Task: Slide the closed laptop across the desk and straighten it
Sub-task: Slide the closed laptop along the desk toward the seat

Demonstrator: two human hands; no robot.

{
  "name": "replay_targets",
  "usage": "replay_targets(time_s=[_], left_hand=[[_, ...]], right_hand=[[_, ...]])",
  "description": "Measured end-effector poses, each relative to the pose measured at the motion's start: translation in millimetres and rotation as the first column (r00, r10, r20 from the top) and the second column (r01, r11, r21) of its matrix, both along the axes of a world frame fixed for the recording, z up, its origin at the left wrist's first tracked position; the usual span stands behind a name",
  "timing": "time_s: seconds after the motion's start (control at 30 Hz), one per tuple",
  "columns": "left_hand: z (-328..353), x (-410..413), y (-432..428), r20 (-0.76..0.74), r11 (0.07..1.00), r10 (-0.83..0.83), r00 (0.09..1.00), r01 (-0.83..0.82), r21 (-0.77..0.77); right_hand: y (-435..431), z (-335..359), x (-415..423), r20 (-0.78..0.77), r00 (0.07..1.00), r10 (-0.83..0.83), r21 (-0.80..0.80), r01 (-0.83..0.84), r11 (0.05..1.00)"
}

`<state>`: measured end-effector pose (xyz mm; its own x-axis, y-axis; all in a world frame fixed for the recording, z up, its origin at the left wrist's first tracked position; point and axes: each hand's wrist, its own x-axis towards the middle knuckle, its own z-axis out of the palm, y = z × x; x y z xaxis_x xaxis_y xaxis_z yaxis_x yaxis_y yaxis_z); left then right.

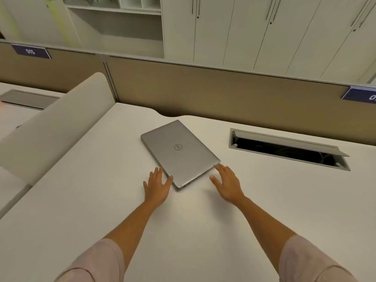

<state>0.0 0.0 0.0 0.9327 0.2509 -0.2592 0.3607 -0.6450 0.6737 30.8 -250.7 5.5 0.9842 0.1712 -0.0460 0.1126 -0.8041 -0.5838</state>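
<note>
Nearby, an open cable tray (289, 150) flanks the skewed laptop (180, 153).

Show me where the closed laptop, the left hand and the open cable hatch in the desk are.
closed laptop (180, 152): head view, middle of the silver lid.
left hand (157, 186): head view, back of the hand.
open cable hatch (284, 152): head view, the dark opening.
</note>
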Motion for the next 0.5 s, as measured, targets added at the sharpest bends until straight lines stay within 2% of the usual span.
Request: replay_targets(time_s=[0.1, 0.23, 0.3, 0.4, 0.5], left_hand=[[1.1, 22.2, 6.7, -0.026, 1.000, 0.020, 0.999, -0.020, -0.008], [8.2, 44.9, -0.7, -0.038, 0.983, 0.067, 0.997, -0.073, -0.166], [9.1, 52.1, -7.0, -0.050, 0.948, 0.119, 0.992, -0.129, -0.291], [3.9, 59.7, -16.8, -0.062, 0.924, 0.201, 0.978, -0.210, -0.320], [3.8, 72.0, -22.9, -0.116, 0.796, 0.386, 0.915, -0.394, -0.459]], right_hand=[[8.4, 0.0, 27.8, -0.005, 1.000, -0.005, -0.042, 0.004, 0.999], [18.0, -1.1, 60.8, -0.063, 0.997, -0.035, -0.067, 0.030, 0.997], [20.7, -1.5, 74.1, -0.104, 0.991, -0.078, -0.048, 0.074, 0.996], [25.8, -5.8, 87.4, -0.211, 0.966, -0.152, 0.065, 0.168, 0.984], [29.2, -12.1, 93.7, -0.241, 0.957, -0.164, 0.077, 0.188, 0.979]])
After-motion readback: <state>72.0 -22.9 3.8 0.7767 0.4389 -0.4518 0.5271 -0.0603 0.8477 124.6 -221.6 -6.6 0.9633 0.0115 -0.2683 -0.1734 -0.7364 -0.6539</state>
